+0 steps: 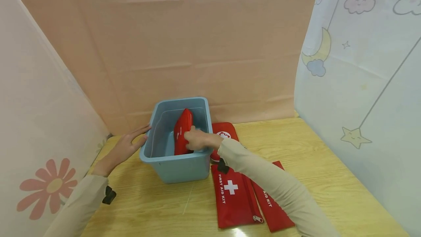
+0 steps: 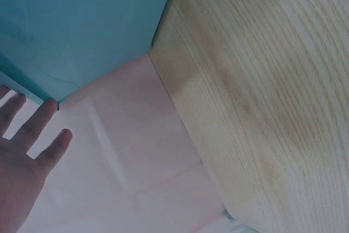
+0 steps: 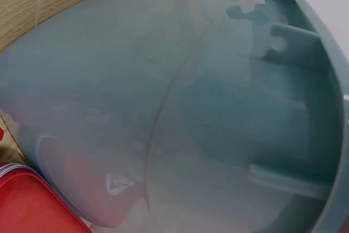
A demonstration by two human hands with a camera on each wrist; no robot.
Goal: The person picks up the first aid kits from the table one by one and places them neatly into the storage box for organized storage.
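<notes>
From the head view I see my right hand (image 1: 196, 139) reaching over the near right rim of the light blue plastic bin (image 1: 154, 156), its grip curled around a red zippered first aid pouch (image 1: 182, 131). That pouch stands on edge inside the bin, tilted, its upper end leaning toward the far wall. My left hand (image 1: 126, 146) lies against the bin's left outer wall with fingers straight and spread, holding nothing; the fingertips touch the rim. The left wrist view shows those spread fingers (image 2: 30, 129) beside the bin's blue corner (image 2: 82, 31), with the pale wooden tabletop (image 2: 262, 91) on the right.

The bin sits on the tabletop (image 1: 329, 178) near the far peach cloth backdrop (image 1: 197, 39). Just right of it lies a red hard-shell first aid case (image 1: 227, 131), partly hidden behind my right forearm. Nearer, two flat red first aid kit pouches (image 1: 234, 196) lie side by side, the left overlapping the right one (image 1: 274, 211).

The right wrist view looks into the bin's translucent interior (image 3: 180, 113); a corner of red ribbed case with a zip (image 3: 30, 203) shows at lower left. I cannot tell the grip from that view.
</notes>
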